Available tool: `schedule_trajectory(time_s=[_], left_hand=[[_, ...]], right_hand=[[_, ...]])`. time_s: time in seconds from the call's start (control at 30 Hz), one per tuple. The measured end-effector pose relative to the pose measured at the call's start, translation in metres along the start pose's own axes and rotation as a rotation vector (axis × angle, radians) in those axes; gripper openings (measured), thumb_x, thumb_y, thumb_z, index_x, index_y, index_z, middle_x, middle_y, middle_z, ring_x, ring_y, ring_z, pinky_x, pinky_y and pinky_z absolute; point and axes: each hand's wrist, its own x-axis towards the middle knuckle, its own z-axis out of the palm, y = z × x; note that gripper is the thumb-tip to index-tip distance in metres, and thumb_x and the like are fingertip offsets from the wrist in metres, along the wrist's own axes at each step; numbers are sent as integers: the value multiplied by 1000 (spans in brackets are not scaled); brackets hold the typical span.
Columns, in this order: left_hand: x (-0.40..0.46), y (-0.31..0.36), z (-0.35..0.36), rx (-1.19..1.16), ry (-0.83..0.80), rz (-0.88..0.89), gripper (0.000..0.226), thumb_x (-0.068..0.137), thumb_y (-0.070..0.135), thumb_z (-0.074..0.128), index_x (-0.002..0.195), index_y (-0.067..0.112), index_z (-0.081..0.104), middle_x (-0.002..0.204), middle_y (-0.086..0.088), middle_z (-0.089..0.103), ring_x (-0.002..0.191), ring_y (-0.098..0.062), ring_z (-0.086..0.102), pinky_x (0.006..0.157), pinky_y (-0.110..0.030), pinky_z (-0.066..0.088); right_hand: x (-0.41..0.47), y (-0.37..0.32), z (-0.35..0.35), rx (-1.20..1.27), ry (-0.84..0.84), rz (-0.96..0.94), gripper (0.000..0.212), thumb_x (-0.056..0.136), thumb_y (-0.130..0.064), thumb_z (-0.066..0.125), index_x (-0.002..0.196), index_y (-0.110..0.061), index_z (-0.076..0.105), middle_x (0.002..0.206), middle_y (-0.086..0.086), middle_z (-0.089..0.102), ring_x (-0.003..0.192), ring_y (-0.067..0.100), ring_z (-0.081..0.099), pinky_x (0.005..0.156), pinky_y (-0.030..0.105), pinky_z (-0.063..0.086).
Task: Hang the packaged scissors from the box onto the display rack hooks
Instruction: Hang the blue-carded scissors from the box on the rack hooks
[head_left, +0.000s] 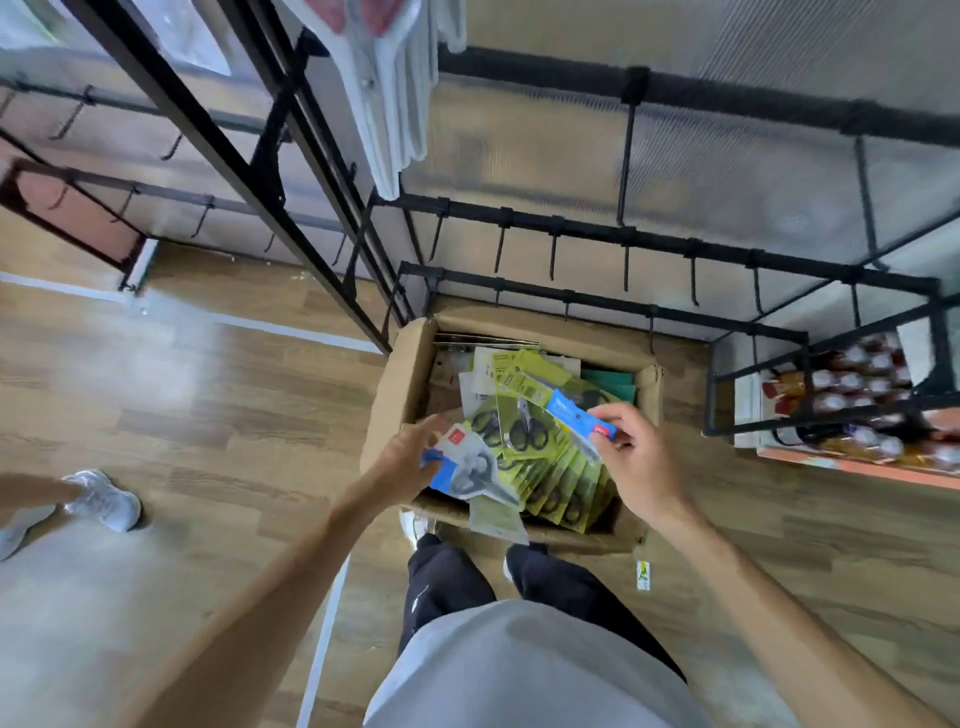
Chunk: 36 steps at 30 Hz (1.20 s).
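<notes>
- While both hands work over the cardboard box (400, 374) on the floor, nothing from it hangs yet on the near hooks (553, 254) of the display rack (675, 247), so the task appears to be at the picking stage.
- Left hand (408, 457): fingers curled round the edge of a blue-and-white scissors pack (467, 467), held just above the near side of the box.
- Right hand (641, 457): thumb and fingertips pinch a second blue pack (576, 413), lifted at a tilt over the pile.
- Risk 1: the pinch sits at one end of the right-hand pack; a slippery blister surface could let it swing or drop back into the box.
- Risk 2: the loose packs overlap; lifting one may drag a neighbour over the rim onto the wooden floor (208, 415), where a small yellow-and-white item, possibly a label, (643, 575) already lies.
- Risk 3: the hang-holes cannot be made out; a pack offered to a hook in the wrong orientation would likely miss or tear its card.
- Box contents: a fanned row of yellow-green scissors packs (550, 483) with black handles, leaning one against another; more yellow-green cards behind them; something dark green (610, 382) at the far right corner.
- Wire basket (831, 395) to the right: rows of bottles with pale caps.
- Further hooks on the rail at far left (130, 200) are bare; white packaged goods (395, 104) hang overhead.
</notes>
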Motion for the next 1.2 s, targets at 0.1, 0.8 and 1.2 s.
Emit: schedule_trajectory(time_s=[0.1,0.8,1.2], left_hand=[[-7,5,-5,-33,76,-48,35,85,2,69,118,15,68,100,2,68,84,-12,61,67,-13,45],[-105,168,-295,163,577,558,13,79,7,81,90,14,79,74,41,62,69,13,61,63,-5,44],[-117,199,-341,207,664,656,17,79,11,81,93,22,80,81,29,70,74,0,69,69,-20,56]], right_hand=[[-1,-10,1,-34,20,-19,36,95,-15,61,98,-51,58,101,-25,65,83,7,67,70,40,58],[55,-322,-60,-43,131,-710,12,97,-19,62,103,-18,73,89,-11,74,79,1,68,69,13,49],[105,-432,-73,-11,284,-694,15,96,-27,64,90,-18,75,81,-16,70,76,-5,64,70,16,46]])
